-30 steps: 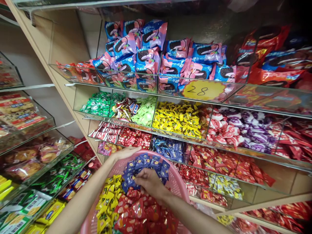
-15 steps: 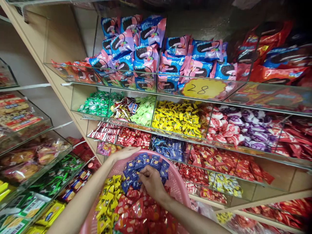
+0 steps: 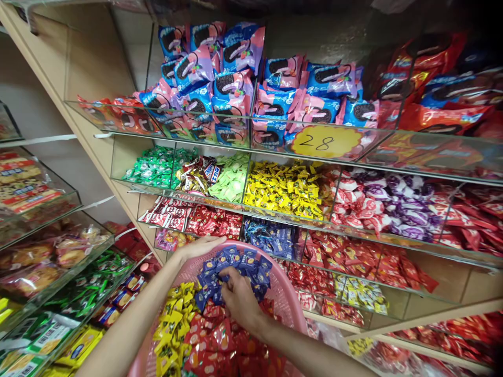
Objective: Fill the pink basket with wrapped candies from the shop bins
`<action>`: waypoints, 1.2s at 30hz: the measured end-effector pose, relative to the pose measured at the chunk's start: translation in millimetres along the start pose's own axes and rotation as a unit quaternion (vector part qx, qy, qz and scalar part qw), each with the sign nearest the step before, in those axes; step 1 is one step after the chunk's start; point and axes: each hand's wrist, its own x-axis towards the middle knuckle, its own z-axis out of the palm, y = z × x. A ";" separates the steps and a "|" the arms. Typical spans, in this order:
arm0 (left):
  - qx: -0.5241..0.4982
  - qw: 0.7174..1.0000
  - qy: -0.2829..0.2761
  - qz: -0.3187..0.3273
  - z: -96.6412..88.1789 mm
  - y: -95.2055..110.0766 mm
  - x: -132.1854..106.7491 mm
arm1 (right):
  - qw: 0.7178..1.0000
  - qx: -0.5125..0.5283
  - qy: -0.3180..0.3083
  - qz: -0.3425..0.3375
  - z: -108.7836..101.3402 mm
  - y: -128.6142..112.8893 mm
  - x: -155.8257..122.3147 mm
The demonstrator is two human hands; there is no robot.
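A pink plastic basket (image 3: 288, 293) holds wrapped candies: blue packets (image 3: 251, 264) at the far side, yellow ones (image 3: 173, 319) at the left and red ones (image 3: 220, 340) nearer me. My left hand (image 3: 202, 247) grips the far left rim of the basket, its fingers lying along the edge. My right hand (image 3: 239, 296) is inside the basket, over the blue packets. Its index finger and thumb are apart, with nothing visible between them; the other fingers are partly hidden.
Beyond the basket rise slanted glass-fronted shelves with yellow candies (image 3: 285, 188), green candies (image 3: 151, 167) and blue packets (image 3: 269, 235). Cookie packs (image 3: 236, 94) fill the top shelf, above a yellow "28" sign (image 3: 326, 141). Another shelf unit (image 3: 58, 251) stands close at the left.
My right hand has moved slightly left, and its finger and thumb have come apart from a pinch. My left hand and the basket stay in place.
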 end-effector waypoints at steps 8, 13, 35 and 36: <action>0.010 1.000 0.003 0.005 0.0 1.1 -0.3 | 0.978 0.189 0.005 0.091 2.6 1.0 0.4; 0.015 1.000 -0.008 0.008 -0.7 3.8 -1.3 | 0.990 0.122 -0.009 0.068 5.0 3.2 -1.7; 0.012 1.000 0.008 0.008 3.0 5.9 -2.7 | 0.987 -0.153 -0.011 -0.041 -3.5 -2.8 -0.5; 0.011 1.000 0.011 0.007 3.3 4.8 -2.1 | 0.987 -0.156 -0.011 -0.042 -4.6 -5.2 -1.8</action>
